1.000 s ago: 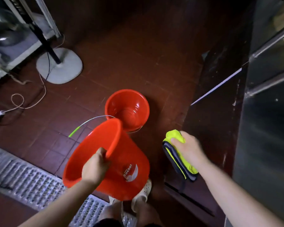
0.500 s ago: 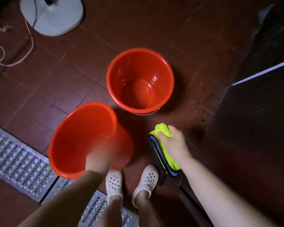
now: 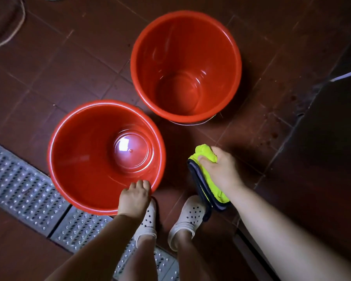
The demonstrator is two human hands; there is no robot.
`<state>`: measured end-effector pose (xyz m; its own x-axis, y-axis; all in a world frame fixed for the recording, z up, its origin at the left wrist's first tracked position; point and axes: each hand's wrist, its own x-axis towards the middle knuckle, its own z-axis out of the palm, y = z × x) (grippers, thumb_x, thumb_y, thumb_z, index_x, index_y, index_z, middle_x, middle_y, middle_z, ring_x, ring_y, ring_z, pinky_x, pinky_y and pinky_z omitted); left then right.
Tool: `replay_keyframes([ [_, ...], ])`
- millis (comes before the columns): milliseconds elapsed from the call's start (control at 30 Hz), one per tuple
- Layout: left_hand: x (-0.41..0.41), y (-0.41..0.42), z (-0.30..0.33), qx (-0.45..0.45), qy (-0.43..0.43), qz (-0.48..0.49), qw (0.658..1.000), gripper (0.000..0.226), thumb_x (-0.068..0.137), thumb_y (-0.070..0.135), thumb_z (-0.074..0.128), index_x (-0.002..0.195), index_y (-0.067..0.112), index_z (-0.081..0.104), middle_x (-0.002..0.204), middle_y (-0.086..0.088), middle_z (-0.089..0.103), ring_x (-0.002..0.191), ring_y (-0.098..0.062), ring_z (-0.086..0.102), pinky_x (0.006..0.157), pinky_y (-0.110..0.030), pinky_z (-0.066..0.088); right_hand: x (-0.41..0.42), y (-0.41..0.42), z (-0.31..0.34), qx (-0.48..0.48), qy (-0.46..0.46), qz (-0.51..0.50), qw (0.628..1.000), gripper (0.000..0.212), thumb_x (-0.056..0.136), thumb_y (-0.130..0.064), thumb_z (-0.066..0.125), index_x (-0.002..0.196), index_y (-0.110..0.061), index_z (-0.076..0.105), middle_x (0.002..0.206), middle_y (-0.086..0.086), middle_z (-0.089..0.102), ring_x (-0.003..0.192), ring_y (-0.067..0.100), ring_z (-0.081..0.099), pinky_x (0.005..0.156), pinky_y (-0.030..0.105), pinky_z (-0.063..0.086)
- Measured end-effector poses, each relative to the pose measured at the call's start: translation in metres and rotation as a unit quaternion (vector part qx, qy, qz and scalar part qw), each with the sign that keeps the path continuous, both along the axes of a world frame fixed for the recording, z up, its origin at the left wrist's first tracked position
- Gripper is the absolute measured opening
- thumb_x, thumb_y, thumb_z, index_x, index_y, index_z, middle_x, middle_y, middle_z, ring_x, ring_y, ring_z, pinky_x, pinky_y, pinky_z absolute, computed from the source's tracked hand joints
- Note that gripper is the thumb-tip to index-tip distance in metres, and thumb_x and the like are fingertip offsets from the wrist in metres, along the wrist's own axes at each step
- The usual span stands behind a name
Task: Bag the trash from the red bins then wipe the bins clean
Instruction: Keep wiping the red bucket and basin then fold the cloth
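Two red bins stand upright on the dark red tiled floor, both with nothing inside. The near red bin [image 3: 85, 159] is at the left, just in front of my feet. My left hand [image 3: 134, 197] grips its near rim, fingers hooked over the edge. The far red bin [image 3: 185, 63] stands behind and to the right, a thin wire handle showing under it. My right hand [image 3: 219, 169] holds a folded yellow-green cloth with a dark border [image 3: 208, 179], low, right of the near bin.
A perforated metal drain grate [image 3: 22, 187] runs across the floor at the lower left, partly under the near bin and my white clogs [image 3: 186, 218]. A cord [image 3: 12, 27] loops on the floor at the top left. A dark cabinet side [image 3: 322, 149] rises on the right.
My left hand has brought the tilted bin down until it stands upright on the floor beside the other one. The view has tipped downward and closer. My right hand keeps the cloth.
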<state>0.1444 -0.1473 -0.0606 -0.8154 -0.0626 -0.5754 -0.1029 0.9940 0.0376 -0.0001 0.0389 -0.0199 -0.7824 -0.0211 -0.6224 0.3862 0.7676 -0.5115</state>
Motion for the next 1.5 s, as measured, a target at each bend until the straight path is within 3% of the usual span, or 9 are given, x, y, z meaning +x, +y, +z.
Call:
replay_keyframes([
  [167,-0.014,0.005,0.011,0.027,-0.023,0.034,0.999,0.059,0.030,0.038,0.094,0.067,0.006,0.061,0.057,-0.008,0.058,0.047,-0.026,0.059,0.040,-0.025,0.044,-0.010,0.007,-0.001,0.008,0.008,-0.007,1.000,0.043,0.080,-0.036,0.069,0.117,-0.015,0.063,0.106,0.005,0.069,0.099,0.024,0.063,0.088,0.036,0.049],
  [367,-0.110,0.017,0.044,0.074,0.099,0.054,0.991,0.044,0.074,0.032,0.073,0.104,0.002,0.059,0.094,-0.017,0.061,0.088,-0.036,0.060,0.070,-0.039,0.047,-0.027,0.020,0.023,-0.004,0.015,-0.031,0.999,0.040,0.082,-0.031,0.069,0.117,-0.014,0.063,0.107,0.006,0.070,0.100,0.026,0.064,0.090,0.038,0.049],
  [633,-0.221,0.019,-0.011,-0.034,0.015,-0.108,0.993,0.063,0.088,0.037,0.055,0.140,0.010,0.032,0.133,-0.008,0.051,0.127,-0.025,0.041,0.104,-0.033,0.029,-0.051,0.046,0.007,-0.031,0.052,-0.108,0.992,0.015,0.082,-0.026,0.069,0.091,-0.015,0.065,0.077,-0.004,0.068,0.072,0.017,0.062,0.071,0.030,0.049],
  [767,-0.233,0.023,-0.018,-0.024,0.063,-0.180,0.981,0.018,0.082,0.004,0.053,0.099,0.008,0.060,0.088,-0.012,0.067,0.081,-0.031,0.066,0.068,-0.034,0.049,-0.057,0.054,-0.003,-0.034,0.064,-0.135,0.988,0.010,0.082,-0.025,0.069,0.086,-0.017,0.064,0.071,-0.007,0.064,0.068,0.016,0.061,0.067,0.029,0.047],
  [867,-0.246,0.023,-0.001,0.008,0.207,-0.240,0.949,0.015,0.066,0.005,0.046,0.066,0.008,0.061,0.049,-0.008,0.055,0.038,-0.026,0.055,0.038,-0.024,0.040,-0.058,0.059,0.003,-0.038,0.073,-0.160,0.984,0.013,0.082,-0.023,0.069,0.082,-0.012,0.063,0.069,-0.003,0.063,0.065,0.018,0.059,0.065,0.029,0.046],
  [1000,-0.262,0.024,0.047,0.034,0.239,-0.255,0.936,0.026,0.067,0.015,0.036,0.066,0.013,0.061,0.047,-0.005,0.054,0.036,-0.024,0.054,0.035,-0.019,0.032,-0.057,0.065,0.039,-0.039,0.089,-0.177,0.979,0.012,0.081,-0.020,0.071,0.076,-0.017,0.060,0.059,-0.010,0.056,0.052,0.001,0.050,0.051,0.013,0.038],
  [1133,-0.258,0.025,0.121,0.087,0.239,-0.234,0.938,0.031,0.065,0.018,0.034,0.068,0.012,0.064,0.049,-0.004,0.056,0.037,-0.025,0.055,0.035,-0.019,0.036,-0.059,0.073,0.109,-0.050,0.114,-0.197,0.972,0.007,0.081,-0.022,0.070,0.084,-0.024,0.065,0.066,-0.012,0.065,0.059,-0.005,0.057,0.058,0.014,0.042],
  [1333,-0.254,0.017,0.280,0.140,0.239,-0.217,0.936,0.021,0.054,0.015,0.058,0.072,0.010,0.067,0.052,-0.006,0.060,0.040,-0.027,0.058,0.036,-0.021,0.039,-0.061,0.084,0.258,-0.042,0.157,-0.215,0.963,0.029,0.081,-0.025,0.071,0.110,-0.021,0.066,0.093,-0.007,0.072,0.087,0.014,0.067,0.080,0.026,0.051],
  [1500,-0.253,0.010,0.422,0.221,0.244,-0.186,0.926,0.016,0.072,0.012,0.074,0.083,0.007,0.064,0.070,-0.014,0.066,0.065,-0.034,0.064,0.051,-0.030,0.041,-0.046,0.096,0.392,0.011,0.224,-0.210,0.952,0.042,0.081,-0.040,0.068,0.121,-0.030,0.060,0.106,-0.007,0.071,0.096,0.017,0.066,0.084,0.031,0.052],
])
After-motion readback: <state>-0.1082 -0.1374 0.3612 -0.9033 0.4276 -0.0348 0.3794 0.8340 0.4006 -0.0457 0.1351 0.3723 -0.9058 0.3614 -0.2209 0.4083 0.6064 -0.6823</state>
